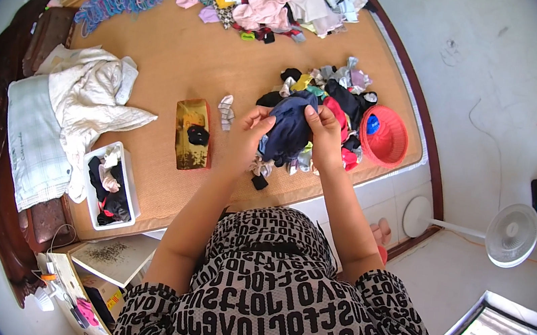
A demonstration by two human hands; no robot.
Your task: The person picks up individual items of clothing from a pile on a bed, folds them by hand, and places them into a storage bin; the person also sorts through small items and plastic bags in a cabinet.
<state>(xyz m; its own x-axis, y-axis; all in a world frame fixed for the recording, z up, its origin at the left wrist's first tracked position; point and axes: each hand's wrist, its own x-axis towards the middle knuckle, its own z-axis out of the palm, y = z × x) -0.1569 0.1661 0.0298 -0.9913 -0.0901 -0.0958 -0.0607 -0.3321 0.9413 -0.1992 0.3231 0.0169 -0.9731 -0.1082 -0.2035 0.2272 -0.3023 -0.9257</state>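
Note:
Between my two hands hangs a dark blue garment (289, 126), soft and crumpled; its exact kind is not plain. My left hand (253, 133) pinches its left edge, thumb on top. At the upper right edge, my right hand (324, 134) grips the cloth between thumb and fingers. Just beneath lies a mixed heap of small clothes (342, 99), partly hidden by the garment and my hands. To the left of my left hand are a striped grey-and-white cloth (225, 112) and a gold box (180, 149) with a small black bundle (197, 135) in it.
A red basket (402, 143) with a blue item stands right of the heap. At left are a white bin (132, 196) of folded clothes and a pale blanket (92, 93). Further back lie a large clothes pile (273, 5) and blue hangers (124, 1). A white fan (510, 234) stands at right.

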